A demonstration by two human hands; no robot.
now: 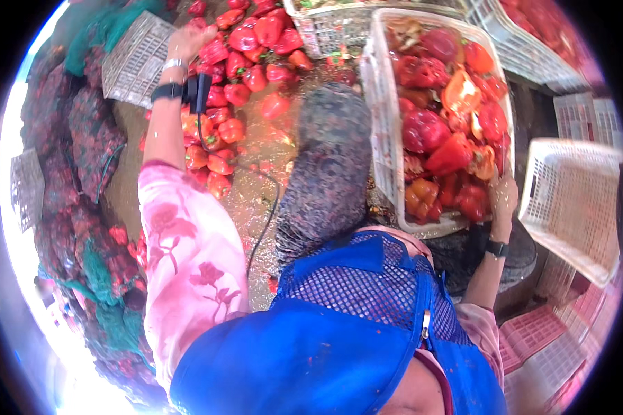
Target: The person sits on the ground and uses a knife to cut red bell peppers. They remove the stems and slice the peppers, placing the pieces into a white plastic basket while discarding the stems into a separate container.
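My left hand (191, 42) reaches out over a heap of red bell peppers (239, 65) on the wet floor. It is blurred, and its fingertips are hard to make out among the peppers. At the near right corner of a white plastic crate (383, 150), my right hand (503, 196) touches the rim. Whether its fingers close around that rim is not clear. Inside the crate lie many red and orange peppers (449, 153), some of them cut or broken open. The crate stands right of my leg (332, 155) in patterned trousers.
A grey-white crate (140, 59) lies tipped beside my left forearm. Filled mesh sacks (91, 135) line the left side. Another white crate (576, 202) stands at the right, and a pepper-filled crate (545, 46) is at the upper right. A black cable (278, 192) hangs from my left wrist.
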